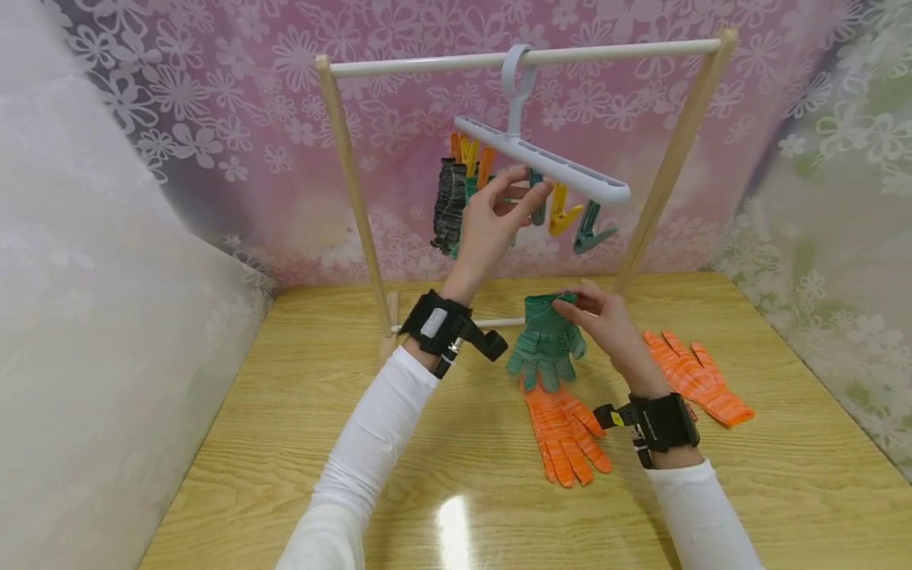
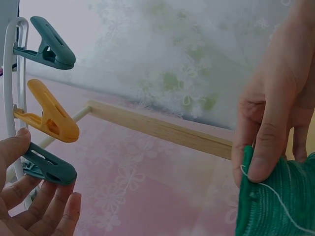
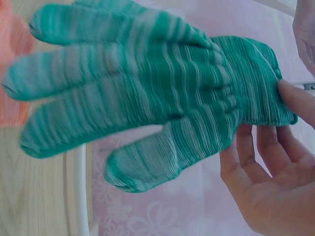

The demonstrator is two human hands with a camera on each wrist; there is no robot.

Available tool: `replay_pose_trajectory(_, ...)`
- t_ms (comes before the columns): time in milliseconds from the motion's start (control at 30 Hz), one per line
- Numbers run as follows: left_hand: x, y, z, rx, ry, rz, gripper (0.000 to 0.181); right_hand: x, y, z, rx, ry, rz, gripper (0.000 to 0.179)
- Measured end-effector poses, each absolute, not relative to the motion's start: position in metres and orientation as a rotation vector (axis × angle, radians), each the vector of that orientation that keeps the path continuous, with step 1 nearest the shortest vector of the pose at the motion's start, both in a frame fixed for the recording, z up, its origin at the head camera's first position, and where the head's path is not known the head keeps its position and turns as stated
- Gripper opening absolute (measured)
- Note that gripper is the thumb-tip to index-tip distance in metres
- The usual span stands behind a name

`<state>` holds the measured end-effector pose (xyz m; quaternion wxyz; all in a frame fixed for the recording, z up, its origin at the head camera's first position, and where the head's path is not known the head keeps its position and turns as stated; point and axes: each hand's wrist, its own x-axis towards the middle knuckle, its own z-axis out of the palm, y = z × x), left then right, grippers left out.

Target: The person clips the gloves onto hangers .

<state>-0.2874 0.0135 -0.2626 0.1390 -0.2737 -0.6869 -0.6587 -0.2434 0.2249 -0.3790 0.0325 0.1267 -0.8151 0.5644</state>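
My left hand (image 1: pixel 490 226) pinches a dark green clip (image 2: pixel 53 167), thumb on one side and fingers on the other. That clip hangs from the grey hanger (image 1: pixel 549 162). Beside it on the same bar are a yellow clip (image 2: pixel 54 115) and another dark green clip (image 2: pixel 51 44). Lower down and to the right, my right hand (image 1: pixel 614 328) grips a green striped glove (image 1: pixel 545 342) by its cuff, between thumb and fingers. The glove's fingers point down, and a loose white thread crosses the cuff in the left wrist view.
Two orange gloves lie on the table, one (image 1: pixel 566 435) below the green glove and one (image 1: pixel 698 380) to the right. A wooden rack with a white rod (image 1: pixel 420 65) bears the hanger. A black-grey glove (image 1: pixel 450 206) hangs from clips at its far end.
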Motion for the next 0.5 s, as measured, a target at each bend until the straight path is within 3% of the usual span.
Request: replay_pose_trajectory(500,-0.29,0.016,-0.26,-0.733,-2.027,-1.771,0.043,-0.262,0.204,-0.349,0.344,-2.194,1.812,0.033)
